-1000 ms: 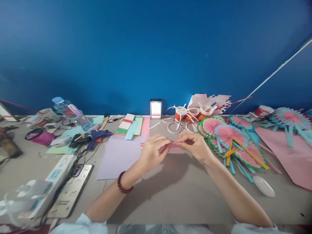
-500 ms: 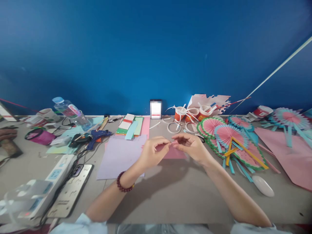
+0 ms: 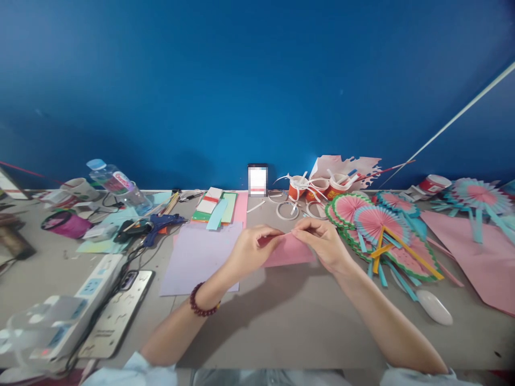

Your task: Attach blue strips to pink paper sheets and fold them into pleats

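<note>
At the bench (image 3: 281, 321) centre, the fingers of the left hand (image 3: 251, 252) and right hand (image 3: 322, 244) are pinched shut on the far edge of the pink paper (image 3: 287, 252). At 3 o'clock lie fans (image 3: 374, 222); an uneven pull could tear or crease the paper.

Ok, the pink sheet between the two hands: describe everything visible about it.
The pink paper sheet looks thin, matte and plain, with no print. Both hands pinch its far edge: the left hand at the left end, the right hand at the right end, fingertips nearly meeting. That edge seems lifted or folded into a narrow strip; the rest slopes toward the grey table. Its left part is hidden behind the left hand, beside a lilac sheet.
</note>
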The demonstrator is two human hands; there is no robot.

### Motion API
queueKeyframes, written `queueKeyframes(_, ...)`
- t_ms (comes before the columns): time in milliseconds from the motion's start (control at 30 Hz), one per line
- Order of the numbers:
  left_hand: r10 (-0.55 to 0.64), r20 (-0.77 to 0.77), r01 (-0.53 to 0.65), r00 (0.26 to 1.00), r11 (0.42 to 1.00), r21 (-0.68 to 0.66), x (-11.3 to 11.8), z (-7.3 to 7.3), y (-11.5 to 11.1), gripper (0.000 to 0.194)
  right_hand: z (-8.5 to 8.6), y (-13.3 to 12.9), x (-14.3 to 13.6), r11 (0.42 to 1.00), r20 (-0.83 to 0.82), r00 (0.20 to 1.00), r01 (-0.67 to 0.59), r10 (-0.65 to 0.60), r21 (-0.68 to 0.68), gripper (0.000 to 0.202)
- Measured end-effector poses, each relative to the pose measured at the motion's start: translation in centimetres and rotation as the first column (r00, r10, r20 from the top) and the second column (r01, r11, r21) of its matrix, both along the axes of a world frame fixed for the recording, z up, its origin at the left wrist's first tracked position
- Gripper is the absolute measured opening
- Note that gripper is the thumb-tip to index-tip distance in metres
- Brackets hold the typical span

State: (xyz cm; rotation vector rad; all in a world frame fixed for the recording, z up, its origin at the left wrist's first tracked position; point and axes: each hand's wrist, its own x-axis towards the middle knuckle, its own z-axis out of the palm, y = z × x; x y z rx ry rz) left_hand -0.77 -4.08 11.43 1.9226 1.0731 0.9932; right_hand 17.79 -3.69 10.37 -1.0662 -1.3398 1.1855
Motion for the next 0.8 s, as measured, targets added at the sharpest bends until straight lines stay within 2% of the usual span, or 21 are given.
queueKeyframes(100,0.007,-0.014,-0.007,1.000,1.000,-0.015,-0.3,0.1,0.2,0.014,0.0,0.1,0.1,0.999,-0.021,0.999,0.037,-0.037,-0.001,0.021)
queueKeyframes(533,0.023,0.010,-0.023,1.000,1.000,0.021,-0.6,0.0,0.3,0.015,0.1,-0.1,-0.1,0.995,0.025,1.000,0.000,-0.003,0.103,0.016)
queueKeyframes(800,-0.004,0.013,0.004,1.000,1.000,0.017,-0.7,0.2,0.1,0.021,1.0,-0.2,0.0,0.982,0.046,0.981,-0.185,0.187,-0.045,0.028)
